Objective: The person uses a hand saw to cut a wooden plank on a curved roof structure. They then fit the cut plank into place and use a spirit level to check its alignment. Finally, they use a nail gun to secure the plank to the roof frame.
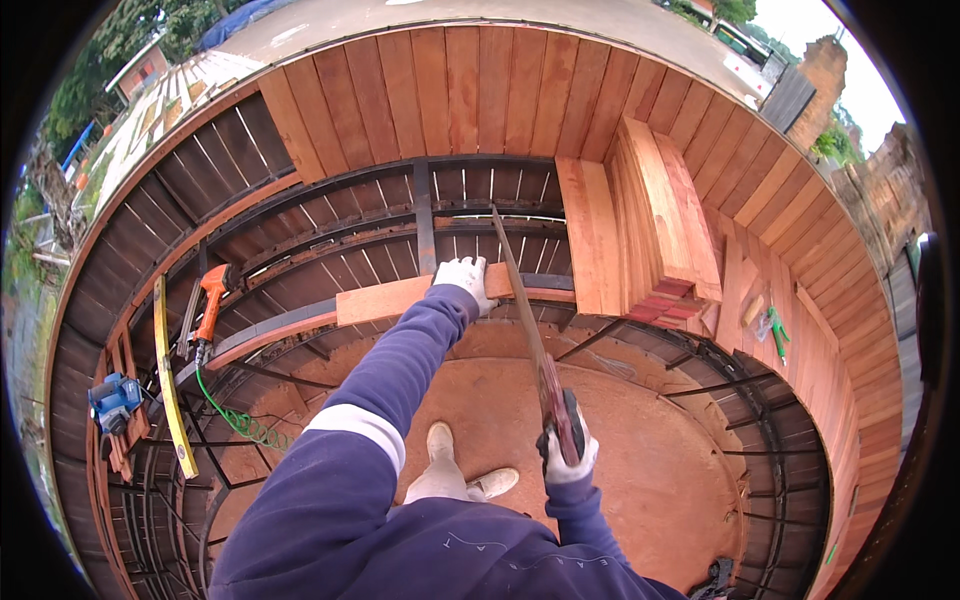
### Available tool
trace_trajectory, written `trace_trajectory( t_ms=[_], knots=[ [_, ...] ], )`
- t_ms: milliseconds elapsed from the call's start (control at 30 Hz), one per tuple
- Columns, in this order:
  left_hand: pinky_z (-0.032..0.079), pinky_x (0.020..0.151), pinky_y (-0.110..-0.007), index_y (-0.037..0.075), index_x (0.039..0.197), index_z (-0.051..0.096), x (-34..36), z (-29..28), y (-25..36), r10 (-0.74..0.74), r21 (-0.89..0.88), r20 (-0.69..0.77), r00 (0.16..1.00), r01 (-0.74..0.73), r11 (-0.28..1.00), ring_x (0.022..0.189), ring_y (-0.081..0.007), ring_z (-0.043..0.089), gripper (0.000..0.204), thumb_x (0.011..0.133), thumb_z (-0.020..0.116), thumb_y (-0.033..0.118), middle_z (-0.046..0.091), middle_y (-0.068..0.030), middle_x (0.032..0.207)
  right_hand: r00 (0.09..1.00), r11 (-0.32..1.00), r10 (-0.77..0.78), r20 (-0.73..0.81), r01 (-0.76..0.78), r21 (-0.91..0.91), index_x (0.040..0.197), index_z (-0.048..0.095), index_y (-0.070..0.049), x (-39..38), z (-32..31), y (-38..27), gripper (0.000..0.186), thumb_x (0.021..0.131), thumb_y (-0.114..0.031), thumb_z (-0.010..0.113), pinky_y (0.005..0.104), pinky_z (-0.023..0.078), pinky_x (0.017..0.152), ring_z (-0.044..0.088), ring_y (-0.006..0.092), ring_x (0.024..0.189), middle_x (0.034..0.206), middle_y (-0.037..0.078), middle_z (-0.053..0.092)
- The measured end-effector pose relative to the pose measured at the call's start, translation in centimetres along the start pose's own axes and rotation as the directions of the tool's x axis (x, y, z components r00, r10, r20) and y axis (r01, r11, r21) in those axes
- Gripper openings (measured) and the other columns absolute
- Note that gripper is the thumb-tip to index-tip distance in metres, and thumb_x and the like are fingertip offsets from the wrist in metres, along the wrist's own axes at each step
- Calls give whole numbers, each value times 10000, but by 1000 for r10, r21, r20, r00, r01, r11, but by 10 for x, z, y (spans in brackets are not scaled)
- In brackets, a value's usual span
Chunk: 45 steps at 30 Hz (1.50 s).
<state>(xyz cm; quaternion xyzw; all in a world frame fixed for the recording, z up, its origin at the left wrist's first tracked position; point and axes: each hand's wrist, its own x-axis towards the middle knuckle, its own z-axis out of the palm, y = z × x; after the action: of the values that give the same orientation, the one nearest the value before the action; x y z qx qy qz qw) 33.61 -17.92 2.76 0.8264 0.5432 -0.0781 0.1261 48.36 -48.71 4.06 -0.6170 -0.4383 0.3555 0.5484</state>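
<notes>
Handsaw (530,320) over the right end of a plank (385,302), at the curved bench frame's (424,220) inner edge.
Its long axis runs away from the body, tip forward and slightly left, across the plank's length; the gloved right hand (570,445), held low, grips its handle, while the left hand (466,278), arm outstretched, covers the plank, finger closure unclear.

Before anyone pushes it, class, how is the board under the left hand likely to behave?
The board is probably stiff: it runs straight with no visible sag. Its flat face suggests it would slide rather than roll. It might slip off the narrow curved rail if pushed sideways, were the left hand not on it.
</notes>
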Motion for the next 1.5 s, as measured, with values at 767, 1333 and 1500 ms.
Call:
trace_trajectory(
  t_ms=[767, 1333, 1500],
  knots=[
    [463, 1068, -402, 66, 1392, 529, 4, 2, 1, 4, 18, -7, 1000, -4, 1000, 1271, -295, 583, 772, 833, 741, 555, 616, -149, 1334, 999, 998, -26, -31, 24, -54, 1477, 494, 56, -10, -9, 15, 610, 952, -209, 659, 260, 462, 551, 561, 89, 604, 731, 20, 603],
    [446, 1081, -396, 55, 1419, 513, 6, 6, 1, -13, 56, -30, 999, 15, 998, 1289, -294, 568, 822, 809, 756, 550, 603, -139, 1361, 993, 992, -116, 14, 117, -41, 1446, 530, 46, 37, 12, 28, 551, 905, 12, 627, 269, 529, 643, 608, 94, 666, 826, 65, 678],
    [451, 1091, -411, 52, 1421, 516, 0, 1, -1, -35, 14, -34, 999, 35, 999, 1264, -314, 582, 828, 803, 756, 547, 603, -165, 1355, 1000, 1000, 2, 6, -2, 12, 1458, 531, 27, -1, -2, 17, 574, 894, 24, 631, 262, 532, 662, 604, 93, 689, 843, 51, 675]
  ],
)
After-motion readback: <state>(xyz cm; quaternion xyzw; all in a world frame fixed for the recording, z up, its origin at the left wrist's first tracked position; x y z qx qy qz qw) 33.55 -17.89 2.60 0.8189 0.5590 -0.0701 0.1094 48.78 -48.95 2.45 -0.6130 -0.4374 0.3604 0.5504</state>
